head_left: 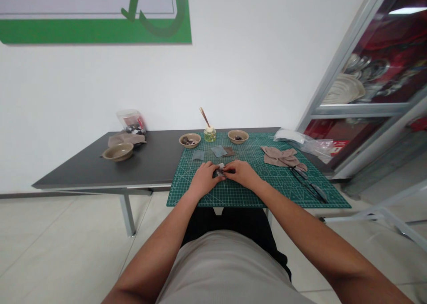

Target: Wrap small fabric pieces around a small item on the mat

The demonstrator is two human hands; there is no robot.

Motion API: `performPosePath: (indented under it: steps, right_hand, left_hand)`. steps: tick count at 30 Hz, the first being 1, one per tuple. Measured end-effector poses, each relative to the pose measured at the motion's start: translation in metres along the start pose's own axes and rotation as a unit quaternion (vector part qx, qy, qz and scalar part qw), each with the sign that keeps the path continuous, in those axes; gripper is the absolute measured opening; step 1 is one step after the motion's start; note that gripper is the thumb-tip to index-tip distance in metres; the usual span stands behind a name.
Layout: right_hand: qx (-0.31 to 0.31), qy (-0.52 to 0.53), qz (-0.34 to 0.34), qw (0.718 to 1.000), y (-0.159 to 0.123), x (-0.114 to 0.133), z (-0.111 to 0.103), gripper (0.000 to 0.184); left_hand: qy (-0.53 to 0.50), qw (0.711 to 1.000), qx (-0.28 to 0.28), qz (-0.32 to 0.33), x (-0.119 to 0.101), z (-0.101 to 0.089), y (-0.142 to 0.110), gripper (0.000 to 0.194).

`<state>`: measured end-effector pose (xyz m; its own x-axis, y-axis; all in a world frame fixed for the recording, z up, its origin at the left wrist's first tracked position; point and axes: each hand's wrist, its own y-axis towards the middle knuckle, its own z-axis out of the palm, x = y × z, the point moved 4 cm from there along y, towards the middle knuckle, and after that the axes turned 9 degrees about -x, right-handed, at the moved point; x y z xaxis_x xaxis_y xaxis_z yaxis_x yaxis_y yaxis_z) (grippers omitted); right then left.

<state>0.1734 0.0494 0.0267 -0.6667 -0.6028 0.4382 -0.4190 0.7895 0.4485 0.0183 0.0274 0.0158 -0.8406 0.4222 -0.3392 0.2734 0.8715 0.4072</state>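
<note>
My left hand (203, 179) and my right hand (242, 173) rest on a green cutting mat (267, 194), fingertips meeting around a small dark-and-white piece (219, 172), likely fabric. Most of the piece is hidden by my fingers. Just beyond my hands lie two grey-blue fabric squares (198, 155) and a brown scrap (228, 151). Two small beige bowls (238, 136) hold dark bits at the mat's far edge. To the right of my right hand are a crumpled beige cloth (280, 157) and black-handled scissors (308, 185).
A glass jar with reed sticks (210, 135) stands between the bowls. The dark table (147, 164) carries a larger beige bowl (118, 152), a beige cloth (126, 139) and a plastic bag of dark pieces (131, 122). Another plastic bag (300, 140) lies at the mat's far right corner.
</note>
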Motion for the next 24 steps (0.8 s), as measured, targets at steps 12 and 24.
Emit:
performPosePath:
  steps: [12,24]
  right_hand:
    - [-0.012,0.037,0.052,0.998,-0.001,-0.007,0.000,0.019]
    - [0.017,0.038,0.075,0.996,0.000,-0.002,0.003,0.018]
  left_hand:
    - [-0.014,1.000,-0.002,-0.004,0.002,0.001,0.000,0.044]
    - [-0.016,1.000,0.009,-0.011,0.002,0.002,0.002,0.046]
